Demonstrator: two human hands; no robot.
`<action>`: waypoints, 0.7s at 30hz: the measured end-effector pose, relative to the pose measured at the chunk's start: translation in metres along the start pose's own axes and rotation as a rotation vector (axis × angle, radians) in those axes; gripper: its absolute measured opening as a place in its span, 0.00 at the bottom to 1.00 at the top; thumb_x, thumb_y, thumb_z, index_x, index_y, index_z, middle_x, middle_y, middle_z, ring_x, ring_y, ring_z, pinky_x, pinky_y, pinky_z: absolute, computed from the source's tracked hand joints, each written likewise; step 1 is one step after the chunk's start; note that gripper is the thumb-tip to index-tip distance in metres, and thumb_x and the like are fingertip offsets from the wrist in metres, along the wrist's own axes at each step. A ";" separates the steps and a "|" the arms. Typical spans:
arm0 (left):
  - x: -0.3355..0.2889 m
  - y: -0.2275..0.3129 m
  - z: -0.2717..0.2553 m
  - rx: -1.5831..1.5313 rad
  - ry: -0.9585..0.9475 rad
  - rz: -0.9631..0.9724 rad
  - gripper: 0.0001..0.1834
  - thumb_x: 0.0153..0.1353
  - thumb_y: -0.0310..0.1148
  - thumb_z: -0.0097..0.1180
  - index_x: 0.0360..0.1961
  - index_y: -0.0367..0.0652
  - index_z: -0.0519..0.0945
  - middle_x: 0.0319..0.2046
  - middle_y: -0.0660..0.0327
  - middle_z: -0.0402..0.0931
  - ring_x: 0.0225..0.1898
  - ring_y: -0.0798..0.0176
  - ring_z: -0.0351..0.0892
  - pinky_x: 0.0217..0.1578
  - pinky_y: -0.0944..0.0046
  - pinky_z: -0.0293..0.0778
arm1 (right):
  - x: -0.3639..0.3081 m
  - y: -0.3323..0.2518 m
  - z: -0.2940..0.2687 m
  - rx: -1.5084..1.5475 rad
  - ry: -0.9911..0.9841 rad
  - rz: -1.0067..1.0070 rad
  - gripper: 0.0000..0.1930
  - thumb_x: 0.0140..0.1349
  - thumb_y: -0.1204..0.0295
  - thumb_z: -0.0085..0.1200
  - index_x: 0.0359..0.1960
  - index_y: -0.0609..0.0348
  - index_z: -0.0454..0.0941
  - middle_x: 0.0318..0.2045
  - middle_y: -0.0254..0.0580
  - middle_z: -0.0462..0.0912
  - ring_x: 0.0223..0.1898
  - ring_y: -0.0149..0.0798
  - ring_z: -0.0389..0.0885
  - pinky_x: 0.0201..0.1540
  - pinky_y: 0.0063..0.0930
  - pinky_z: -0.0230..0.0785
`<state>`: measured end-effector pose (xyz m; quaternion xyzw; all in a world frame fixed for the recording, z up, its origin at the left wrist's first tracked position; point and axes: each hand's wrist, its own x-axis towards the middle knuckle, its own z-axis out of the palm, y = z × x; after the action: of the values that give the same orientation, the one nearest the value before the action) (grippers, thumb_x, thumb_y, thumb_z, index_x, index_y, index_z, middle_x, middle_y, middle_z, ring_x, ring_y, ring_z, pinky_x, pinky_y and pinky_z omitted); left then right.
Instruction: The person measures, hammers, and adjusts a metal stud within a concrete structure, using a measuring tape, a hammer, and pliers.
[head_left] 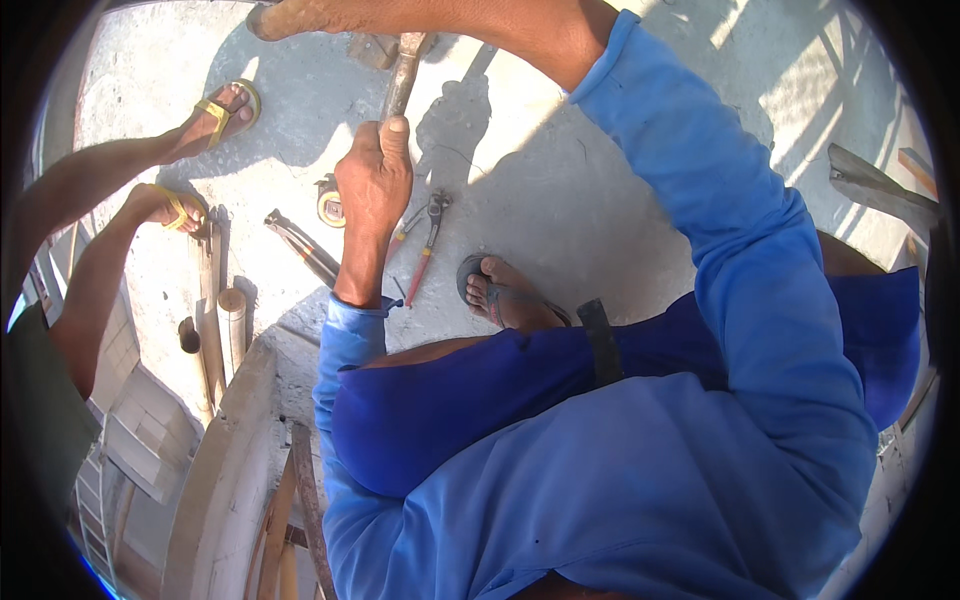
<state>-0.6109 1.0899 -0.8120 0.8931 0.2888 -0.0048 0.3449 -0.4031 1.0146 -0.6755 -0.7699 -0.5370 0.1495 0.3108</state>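
Observation:
My left hand [375, 180] is closed around a short, worn grey-brown handle [403, 78], with the thumb along it. The handle's far end lies beside a small brown block [372, 50]; whether they are joined cannot be made out. My right hand [290, 17] is at the upper edge, past the end of the outstretched forearm, and its fingers are mostly cut off. Next to my left wrist, a yellow-and-black tape measure [330, 203] rests on the concrete. Red-handled pincers [430, 245] lie right of that wrist, and another pair of pincers [300, 247] is to its left.
Another person's feet in yellow flip-flops [228, 112] stand at the left. Below them lie long round poles [232, 325] near a curved concrete edge [225, 480]. My sandalled foot [510, 295] is on the concrete floor [600, 200]. Wooden pieces [880, 190] are at the right.

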 end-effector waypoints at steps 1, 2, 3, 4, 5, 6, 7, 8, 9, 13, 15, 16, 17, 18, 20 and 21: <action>-0.001 -0.002 0.002 -0.019 0.028 0.046 0.33 0.64 0.60 0.41 0.26 0.34 0.73 0.15 0.46 0.72 0.20 0.47 0.77 0.22 0.55 0.71 | 0.000 0.005 0.012 -0.002 0.088 0.006 0.19 0.50 0.64 0.56 0.33 0.73 0.73 0.37 0.57 0.73 0.37 0.47 0.77 0.44 0.37 0.72; -0.002 -0.003 0.003 -0.031 0.056 0.090 0.33 0.65 0.59 0.40 0.26 0.34 0.73 0.15 0.45 0.72 0.20 0.46 0.77 0.22 0.54 0.71 | -0.001 0.008 0.023 0.003 0.175 0.012 0.19 0.50 0.64 0.57 0.31 0.73 0.73 0.40 0.57 0.73 0.38 0.46 0.77 0.45 0.37 0.72; 0.006 0.000 0.002 -0.050 0.107 0.152 0.33 0.65 0.59 0.40 0.26 0.34 0.73 0.15 0.45 0.72 0.20 0.44 0.77 0.23 0.54 0.71 | 0.000 0.007 0.033 0.007 0.261 0.010 0.19 0.49 0.64 0.57 0.30 0.73 0.74 0.42 0.57 0.72 0.39 0.46 0.76 0.46 0.37 0.71; 0.014 -0.022 0.013 0.105 0.008 0.116 0.33 0.65 0.59 0.39 0.26 0.35 0.73 0.17 0.42 0.73 0.23 0.39 0.78 0.24 0.51 0.72 | 0.000 0.009 0.036 -0.039 0.384 -0.079 0.19 0.49 0.64 0.57 0.30 0.73 0.74 0.42 0.57 0.72 0.39 0.46 0.76 0.46 0.37 0.71; 0.011 -0.027 0.015 0.160 -0.022 0.085 0.33 0.65 0.59 0.39 0.26 0.35 0.73 0.17 0.42 0.74 0.24 0.38 0.78 0.24 0.51 0.72 | 0.001 0.008 0.040 -0.079 0.498 -0.169 0.19 0.49 0.63 0.57 0.29 0.73 0.74 0.42 0.57 0.72 0.39 0.47 0.76 0.47 0.38 0.71; 0.009 -0.031 0.015 0.214 -0.052 0.053 0.33 0.65 0.60 0.38 0.26 0.35 0.72 0.17 0.41 0.74 0.24 0.37 0.78 0.23 0.50 0.72 | 0.005 0.006 0.044 -0.108 0.586 -0.276 0.19 0.50 0.63 0.57 0.30 0.74 0.74 0.42 0.57 0.72 0.39 0.48 0.76 0.46 0.38 0.71; 0.008 -0.036 0.015 0.268 -0.083 0.020 0.34 0.65 0.60 0.38 0.26 0.35 0.72 0.17 0.41 0.74 0.25 0.36 0.77 0.23 0.50 0.72 | 0.008 0.006 0.044 -0.091 0.522 -0.225 0.19 0.50 0.63 0.57 0.30 0.73 0.74 0.42 0.57 0.72 0.40 0.49 0.76 0.47 0.38 0.71; 0.007 -0.040 0.014 0.213 -0.075 -0.016 0.34 0.64 0.61 0.38 0.26 0.35 0.72 0.17 0.41 0.74 0.24 0.36 0.78 0.24 0.49 0.72 | 0.012 0.007 0.044 -0.073 0.457 -0.174 0.19 0.49 0.63 0.57 0.30 0.73 0.74 0.42 0.57 0.71 0.40 0.49 0.76 0.47 0.39 0.71; 0.005 -0.022 0.015 0.129 -0.092 -0.003 0.34 0.64 0.60 0.38 0.26 0.35 0.73 0.18 0.41 0.74 0.25 0.36 0.78 0.24 0.48 0.72 | 0.001 0.010 0.032 -0.074 0.399 -0.086 0.19 0.49 0.63 0.57 0.30 0.73 0.74 0.42 0.57 0.72 0.40 0.50 0.76 0.47 0.39 0.71; 0.005 -0.014 0.010 0.060 -0.048 0.014 0.34 0.64 0.60 0.39 0.29 0.34 0.73 0.18 0.42 0.74 0.24 0.39 0.78 0.26 0.48 0.72 | -0.001 0.005 0.028 0.055 0.185 0.056 0.19 0.49 0.63 0.56 0.30 0.72 0.74 0.39 0.58 0.73 0.37 0.51 0.77 0.45 0.40 0.72; 0.018 -0.042 0.026 0.225 -0.087 0.022 0.34 0.64 0.61 0.38 0.30 0.34 0.73 0.18 0.42 0.74 0.24 0.40 0.78 0.26 0.50 0.72 | 0.005 0.010 0.031 0.033 0.145 0.048 0.19 0.49 0.63 0.55 0.31 0.72 0.75 0.36 0.59 0.74 0.35 0.51 0.78 0.43 0.40 0.73; 0.014 -0.048 0.021 0.255 -0.090 0.005 0.35 0.64 0.62 0.38 0.28 0.34 0.73 0.18 0.42 0.74 0.24 0.40 0.77 0.26 0.50 0.72 | 0.009 0.009 0.040 0.034 0.322 -0.055 0.19 0.50 0.63 0.55 0.31 0.73 0.75 0.34 0.58 0.75 0.34 0.50 0.78 0.42 0.40 0.73; 0.014 -0.053 0.016 0.194 -0.075 -0.026 0.35 0.64 0.62 0.39 0.27 0.34 0.73 0.19 0.41 0.74 0.25 0.39 0.77 0.27 0.50 0.71 | 0.013 0.007 0.049 0.039 0.497 -0.161 0.19 0.50 0.63 0.55 0.32 0.73 0.75 0.32 0.58 0.75 0.33 0.50 0.78 0.42 0.40 0.73; 0.009 -0.045 0.016 0.122 -0.090 -0.042 0.35 0.64 0.62 0.39 0.27 0.34 0.73 0.19 0.41 0.74 0.25 0.38 0.77 0.27 0.49 0.71 | 0.007 0.006 0.050 0.023 0.526 -0.154 0.20 0.50 0.63 0.55 0.33 0.74 0.75 0.31 0.58 0.76 0.33 0.50 0.78 0.41 0.40 0.73; 0.002 -0.041 0.017 0.019 -0.075 -0.032 0.35 0.63 0.62 0.41 0.24 0.33 0.73 0.16 0.44 0.72 0.22 0.43 0.77 0.25 0.50 0.70 | 0.000 0.010 0.037 -0.064 0.455 -0.083 0.21 0.50 0.63 0.55 0.35 0.74 0.74 0.30 0.58 0.77 0.33 0.50 0.78 0.41 0.40 0.73; -0.003 -0.049 0.018 -0.048 -0.132 -0.059 0.35 0.63 0.61 0.42 0.24 0.33 0.73 0.16 0.46 0.71 0.21 0.47 0.76 0.24 0.52 0.69 | -0.003 0.011 0.034 -0.070 0.404 -0.040 0.21 0.50 0.63 0.56 0.34 0.74 0.74 0.30 0.58 0.77 0.33 0.50 0.78 0.41 0.40 0.73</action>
<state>-0.6357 1.1063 -0.8546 0.8733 0.2919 -0.0669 0.3843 -0.4153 1.0202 -0.7090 -0.7836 -0.4839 -0.0329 0.3882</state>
